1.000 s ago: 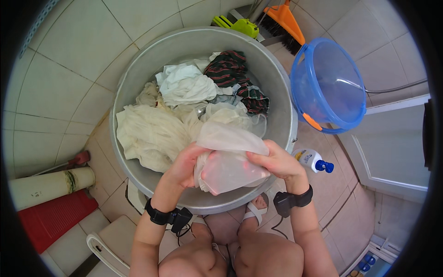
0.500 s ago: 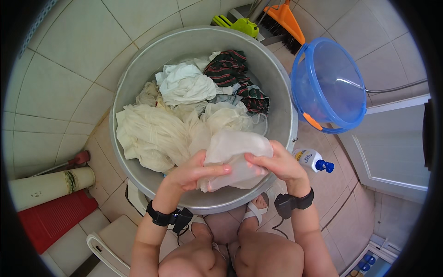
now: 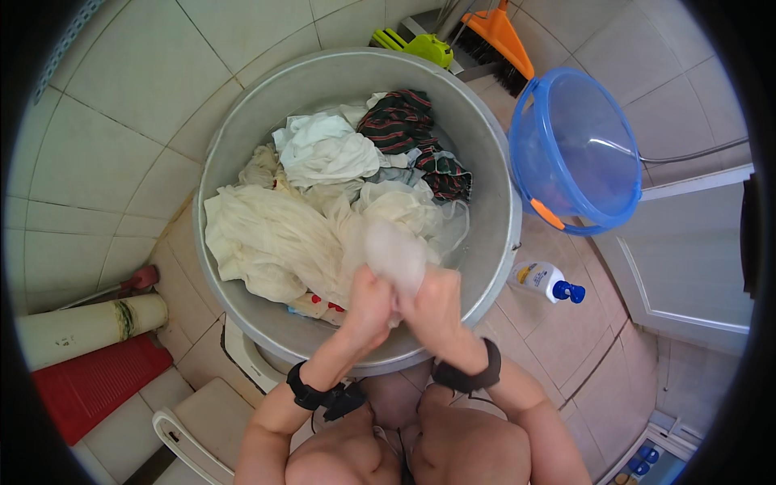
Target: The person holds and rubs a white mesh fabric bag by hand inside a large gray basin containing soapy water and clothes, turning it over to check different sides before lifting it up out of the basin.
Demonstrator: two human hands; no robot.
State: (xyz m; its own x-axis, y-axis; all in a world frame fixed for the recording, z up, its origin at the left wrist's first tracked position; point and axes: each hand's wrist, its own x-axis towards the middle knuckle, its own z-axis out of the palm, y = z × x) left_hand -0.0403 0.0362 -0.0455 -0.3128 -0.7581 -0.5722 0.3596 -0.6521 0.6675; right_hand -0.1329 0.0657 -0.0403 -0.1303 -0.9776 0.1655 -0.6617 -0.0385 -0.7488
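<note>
Over the near side of a large round metal tub (image 3: 493, 267), my left hand (image 3: 369, 305) and right hand (image 3: 434, 311) are closed together on a thin white cloth (image 3: 394, 250). Its upper part is bunched and blurred by motion above my fists; the rest is hidden inside them. Cream sheer fabric (image 3: 271, 234) fills the tub's left and middle. Behind it lie a crumpled white cloth (image 3: 323, 149) and a dark garment with red stripes (image 3: 398, 121). A piece with red spots (image 3: 315, 305) shows near my left hand.
To the right stand a blue bucket (image 3: 525, 145) and a white bottle with a blue cap (image 3: 537, 277). An orange broom (image 3: 501, 36) and a green-handled tool (image 3: 427, 50) lean behind the tub. At left are a red washboard (image 3: 101, 388) and a pale pipe (image 3: 89, 327).
My hands have come together and shifted left, closing into fists round the white cloth. It was spread between them before and is now bunched up. The spotted piece has come into sight.
</note>
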